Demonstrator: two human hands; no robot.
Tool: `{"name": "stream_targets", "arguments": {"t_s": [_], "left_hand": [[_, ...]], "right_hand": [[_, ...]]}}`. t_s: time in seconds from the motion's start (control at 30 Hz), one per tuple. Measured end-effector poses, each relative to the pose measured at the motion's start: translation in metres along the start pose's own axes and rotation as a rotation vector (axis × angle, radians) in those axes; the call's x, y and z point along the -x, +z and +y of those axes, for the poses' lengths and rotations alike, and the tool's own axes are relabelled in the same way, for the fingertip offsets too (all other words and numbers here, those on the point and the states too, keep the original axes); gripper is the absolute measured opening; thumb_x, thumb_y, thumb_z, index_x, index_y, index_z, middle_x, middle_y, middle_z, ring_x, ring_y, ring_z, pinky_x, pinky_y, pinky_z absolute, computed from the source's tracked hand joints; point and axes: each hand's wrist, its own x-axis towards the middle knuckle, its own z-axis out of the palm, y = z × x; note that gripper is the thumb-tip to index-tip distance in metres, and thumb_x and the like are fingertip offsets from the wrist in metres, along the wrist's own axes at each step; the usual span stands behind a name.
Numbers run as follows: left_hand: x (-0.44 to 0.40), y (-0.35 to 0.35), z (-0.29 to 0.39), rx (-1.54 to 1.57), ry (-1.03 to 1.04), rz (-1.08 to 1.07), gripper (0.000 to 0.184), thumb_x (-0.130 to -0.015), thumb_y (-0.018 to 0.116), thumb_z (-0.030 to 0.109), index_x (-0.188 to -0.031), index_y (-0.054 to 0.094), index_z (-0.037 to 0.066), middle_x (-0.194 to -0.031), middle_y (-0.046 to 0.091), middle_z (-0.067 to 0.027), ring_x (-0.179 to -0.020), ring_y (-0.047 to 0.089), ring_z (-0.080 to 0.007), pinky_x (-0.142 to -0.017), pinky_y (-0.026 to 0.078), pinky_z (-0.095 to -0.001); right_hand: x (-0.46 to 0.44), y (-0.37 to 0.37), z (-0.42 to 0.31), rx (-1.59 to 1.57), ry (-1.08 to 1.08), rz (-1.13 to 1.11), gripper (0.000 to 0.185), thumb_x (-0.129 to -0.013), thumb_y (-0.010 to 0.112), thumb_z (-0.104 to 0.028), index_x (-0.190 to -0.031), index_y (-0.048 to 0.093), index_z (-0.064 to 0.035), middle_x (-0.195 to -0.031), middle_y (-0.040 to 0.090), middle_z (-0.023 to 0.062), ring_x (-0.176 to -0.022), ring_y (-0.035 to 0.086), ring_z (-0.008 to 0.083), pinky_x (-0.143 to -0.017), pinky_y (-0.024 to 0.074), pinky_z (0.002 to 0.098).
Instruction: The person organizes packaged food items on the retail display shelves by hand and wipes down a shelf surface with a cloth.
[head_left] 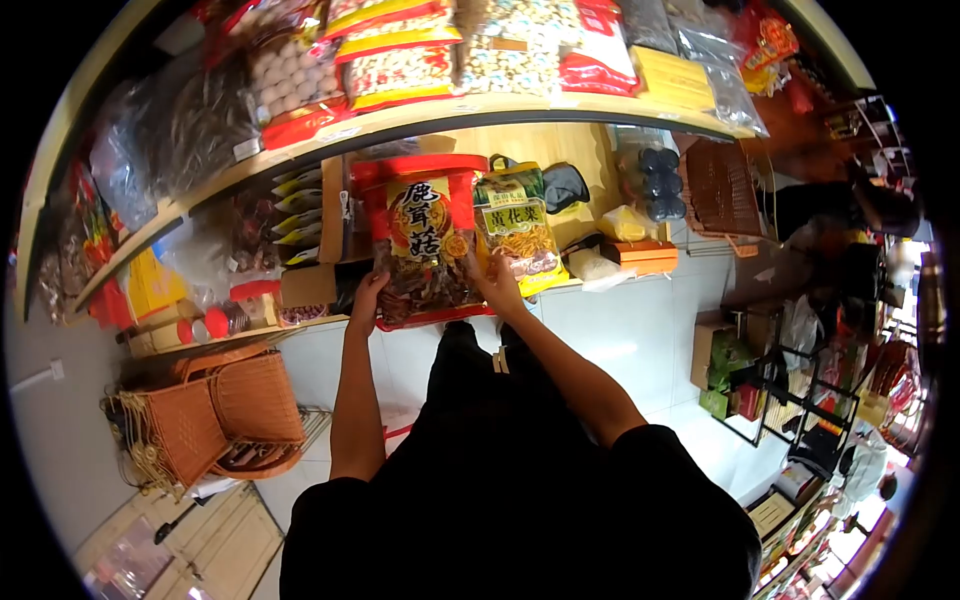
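Note:
A big red package of dried mushrooms (pixel 425 270), with a red top, a gold label and a see-through lower part, is held upright in front of me. My left hand (pixel 371 297) is closed on its lower left edge. On the opposite edge my right hand (pixel 499 284) grips it, the fingertips partly hidden. Right beside that hand is a green and yellow bag of dried food (pixel 516 222); the hand overlaps its lower left corner, and I cannot tell whether it also holds this bag.
Above, a wooden shelf (pixel 420 118) bears several bags of dried goods (pixel 400 75). Wicker baskets (pixel 253 405) stand at lower left, another basket (pixel 722 190) at right. An orange box (pixel 645 257) lies on the lower shelf. Black racks (pixel 800 395) with goods line the right side.

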Motion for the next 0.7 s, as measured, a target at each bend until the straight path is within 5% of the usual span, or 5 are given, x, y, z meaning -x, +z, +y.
{"name": "stream_targets", "arguments": {"t_s": [0.13, 0.27, 0.4, 0.53, 0.7], "left_hand": [[0.008, -0.007, -0.021, 0.054, 0.142, 0.027, 0.051, -0.088, 0.058, 0.037, -0.123, 0.048, 0.001, -0.112, 0.058, -0.0101, -0.104, 0.055, -0.0199, -0.091, 0.04, -0.0311], [0.013, -0.019, -0.034, 0.084, 0.265, 0.163, 0.048, -0.09, 0.055, 0.036, -0.122, 0.05, 0.0, -0.108, 0.058, -0.0093, -0.1, 0.056, -0.0185, -0.088, 0.041, -0.0303], [0.02, -0.034, -0.037, -0.171, 0.257, 0.156, 0.038, -0.09, 0.056, 0.028, -0.117, 0.052, 0.0, -0.1, 0.059, -0.0093, -0.094, 0.058, -0.0178, -0.083, 0.046, -0.0315], [0.019, -0.035, -0.054, -0.02, 0.36, 0.203, 0.019, -0.082, 0.065, 0.014, -0.089, 0.055, 0.0, -0.083, 0.057, -0.0065, -0.076, 0.056, -0.0161, -0.066, 0.047, -0.0288], [0.033, -0.034, -0.044, -0.279, 0.564, 0.336, 0.023, -0.077, 0.068, 0.016, -0.075, 0.053, -0.001, -0.063, 0.05, -0.0063, -0.062, 0.048, -0.0144, -0.059, 0.042, -0.0311]], "right_hand": [[0.021, 0.001, 0.01, -0.053, -0.2, 0.07, 0.047, -0.081, 0.066, -0.013, -0.12, 0.042, -0.0011, -0.099, 0.055, 0.0128, -0.085, 0.056, 0.0195, -0.075, 0.0484, 0.031], [0.034, -0.002, 0.006, -0.108, -0.096, 0.064, 0.039, -0.078, 0.054, 0.001, -0.115, 0.045, -0.0042, -0.095, 0.055, 0.0116, -0.082, 0.055, 0.0194, -0.072, 0.0487, 0.0316], [0.035, -0.001, -0.003, -0.135, -0.149, 0.153, 0.034, -0.078, 0.051, 0.005, -0.111, 0.048, -0.003, -0.092, 0.056, 0.0086, -0.081, 0.056, 0.0169, -0.074, 0.0471, 0.0299], [0.02, 0.005, -0.018, -0.243, -0.332, 0.2, 0.024, -0.08, 0.049, 0.004, -0.103, 0.052, -0.0011, -0.081, 0.055, 0.0045, -0.072, 0.053, 0.0127, -0.067, 0.0453, 0.0264], [0.009, 0.006, -0.045, -0.281, -0.21, 0.081, 0.016, -0.082, 0.049, 0.001, -0.098, 0.054, 0.0007, -0.074, 0.058, 0.005, -0.062, 0.052, 0.0103, -0.055, 0.0434, 0.0244]]}}
